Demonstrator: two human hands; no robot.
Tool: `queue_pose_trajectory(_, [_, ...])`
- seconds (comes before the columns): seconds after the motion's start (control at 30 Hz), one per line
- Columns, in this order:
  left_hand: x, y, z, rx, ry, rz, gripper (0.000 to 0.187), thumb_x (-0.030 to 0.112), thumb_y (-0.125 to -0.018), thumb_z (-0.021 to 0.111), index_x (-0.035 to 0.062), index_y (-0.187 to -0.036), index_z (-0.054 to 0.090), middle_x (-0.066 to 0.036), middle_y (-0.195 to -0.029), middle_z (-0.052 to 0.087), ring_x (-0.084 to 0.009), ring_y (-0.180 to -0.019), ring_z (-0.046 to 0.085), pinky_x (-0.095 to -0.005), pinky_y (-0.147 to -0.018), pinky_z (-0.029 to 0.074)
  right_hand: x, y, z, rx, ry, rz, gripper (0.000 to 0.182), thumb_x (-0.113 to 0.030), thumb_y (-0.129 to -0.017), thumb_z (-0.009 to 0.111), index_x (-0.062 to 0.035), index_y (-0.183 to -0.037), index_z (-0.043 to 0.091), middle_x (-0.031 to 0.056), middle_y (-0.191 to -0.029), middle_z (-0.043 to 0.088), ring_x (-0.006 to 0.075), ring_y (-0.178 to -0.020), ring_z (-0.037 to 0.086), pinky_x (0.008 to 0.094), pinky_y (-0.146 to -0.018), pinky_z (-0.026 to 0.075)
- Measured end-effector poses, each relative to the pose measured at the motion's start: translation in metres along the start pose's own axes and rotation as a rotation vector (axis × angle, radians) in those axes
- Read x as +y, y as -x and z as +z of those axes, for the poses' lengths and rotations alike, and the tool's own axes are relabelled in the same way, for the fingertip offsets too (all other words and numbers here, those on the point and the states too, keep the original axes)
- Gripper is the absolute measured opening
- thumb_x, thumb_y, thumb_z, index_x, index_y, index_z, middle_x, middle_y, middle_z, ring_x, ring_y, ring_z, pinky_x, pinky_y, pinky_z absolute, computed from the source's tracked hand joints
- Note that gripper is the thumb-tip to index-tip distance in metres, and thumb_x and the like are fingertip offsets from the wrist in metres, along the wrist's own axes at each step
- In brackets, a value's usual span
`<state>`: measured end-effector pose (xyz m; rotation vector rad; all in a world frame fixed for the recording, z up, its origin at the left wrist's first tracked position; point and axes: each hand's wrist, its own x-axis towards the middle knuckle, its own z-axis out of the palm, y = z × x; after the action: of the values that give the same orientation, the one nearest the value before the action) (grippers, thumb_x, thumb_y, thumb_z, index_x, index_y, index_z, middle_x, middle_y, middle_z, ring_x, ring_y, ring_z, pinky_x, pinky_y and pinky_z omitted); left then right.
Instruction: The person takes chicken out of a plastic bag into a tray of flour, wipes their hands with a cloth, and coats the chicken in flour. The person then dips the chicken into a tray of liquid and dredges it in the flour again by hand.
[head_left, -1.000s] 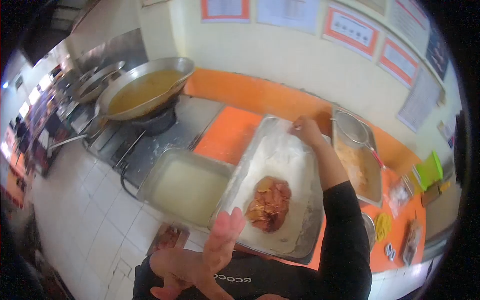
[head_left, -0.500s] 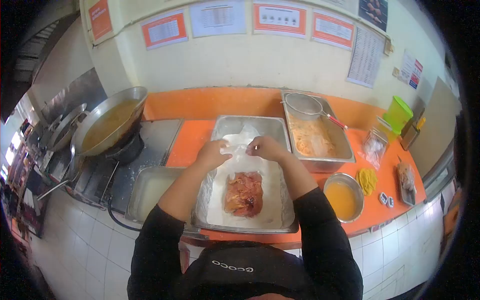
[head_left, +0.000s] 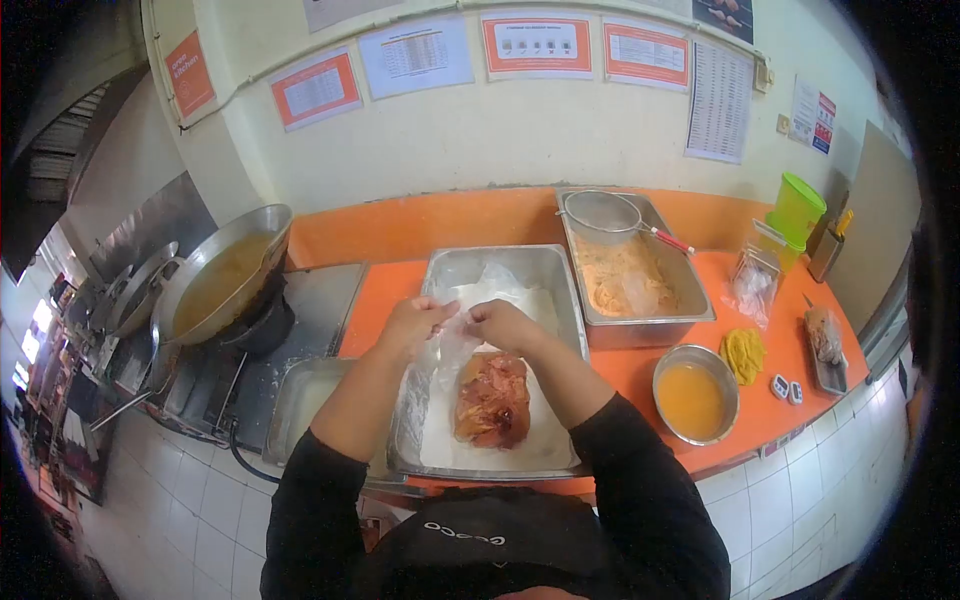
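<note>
Both left hand (head_left: 413, 325) and right hand (head_left: 502, 326) are pinching thin plastic (head_left: 456, 343) above the metal tray (head_left: 572, 302), far of the raw meat (head_left: 493, 402).

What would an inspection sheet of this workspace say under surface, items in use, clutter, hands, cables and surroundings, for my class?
Surface: orange counter, beside a metal stove top.
Items in use: raw meat on white powder in a metal tray.
Clutter: strainer resting on a deep pan; yellow cloth beside a bowl of orange liquid.
Hands: left and right both pinching clear plastic.
Cables: black hose or cable curving down at the stove's front.
Surroundings: wok of liquid at left; wall notices; tiled floor.
</note>
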<state>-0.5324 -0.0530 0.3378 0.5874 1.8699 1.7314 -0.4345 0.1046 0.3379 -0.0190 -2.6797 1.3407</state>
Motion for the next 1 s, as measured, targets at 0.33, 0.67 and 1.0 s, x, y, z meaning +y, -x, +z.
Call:
queue_pose_trajectory(0.33, [0.057,0.045,0.028,0.148,-0.937,1.316,0.01,-0.004,-0.065,0.052,0.0007,-0.073,0.054,-0.011,-0.074,0.054,-0.0288,-0.077,0.054,-0.0368,-0.067,0.045,-0.016,-0.017,-0.041,-0.035,0.474,-0.107,0.021,-0.025,-0.067,0.064,-0.005,-0.074,0.066,0.0143,-0.074,0.063,0.0257,-0.069,0.06,0.0352,-0.064,0.046])
queue_pose_trajectory(0.67, [-0.038,-0.007,0.056,0.001,-1.054,0.474,0.03,-0.003,-0.071,0.05,-0.0021,-0.101,0.051,-0.019,-0.098,0.056,-0.0318,-0.091,0.055,-0.0372,-0.077,0.045,-0.054,-0.034,-0.02,-0.06,0.773,-0.058,0.021,-0.019,-0.061,0.055,-0.0031,-0.071,0.066,0.0177,-0.078,0.062,0.0301,-0.075,0.062,0.0382,-0.066,0.049])
queue_pose_trajectory(1.0, [-0.009,0.003,0.028,-0.302,0.85,-0.046,0.063,0.057,-0.085,0.029,0.0029,-0.116,0.041,-0.015,-0.113,0.048,-0.0308,-0.102,0.049,-0.0463,-0.086,0.042,-0.062,0.024,0.033,0.016,0.443,-0.095,0.022,-0.021,-0.072,0.055,-0.002,-0.083,0.055,0.0172,-0.083,0.056,0.0337,-0.075,0.058,0.0407,-0.066,0.047])
